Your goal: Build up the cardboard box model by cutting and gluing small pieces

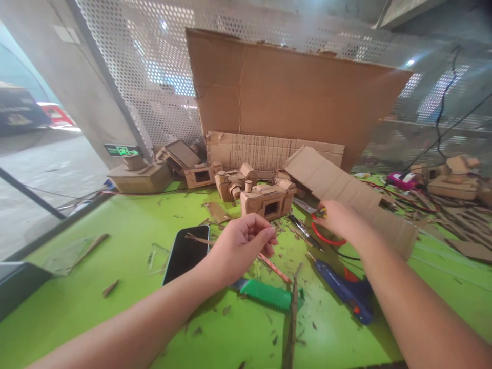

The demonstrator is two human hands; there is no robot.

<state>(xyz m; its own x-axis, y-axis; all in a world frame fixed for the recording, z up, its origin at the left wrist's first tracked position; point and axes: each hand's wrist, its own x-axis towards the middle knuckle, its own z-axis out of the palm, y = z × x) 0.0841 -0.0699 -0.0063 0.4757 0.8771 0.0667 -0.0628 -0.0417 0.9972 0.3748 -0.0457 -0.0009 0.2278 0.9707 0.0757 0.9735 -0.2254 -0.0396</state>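
Scissors (305,206) lie on the green table (126,241), blade toward the front model (251,205) — right hand (340,220) at the handle, fingers bent; can't tell how firmly they close. Left hand (246,241) hangs loosely curled in front of the model, thumb near the fingers; can't tell if anything is pinched.

Progress, my read: front model looks mostly built — box body, cut window, peg on top all in place. More models stand behind it, also shaped. Any missing part doesn't show, so what's left is unclear.

Large sheet (346,189) slants beside the right hand, looks mostly uncut. Glue gun (338,287) rests near the right forearm, green cutter (265,294) below the left hand, phone (186,256) just beside it. Scraps litter the table.
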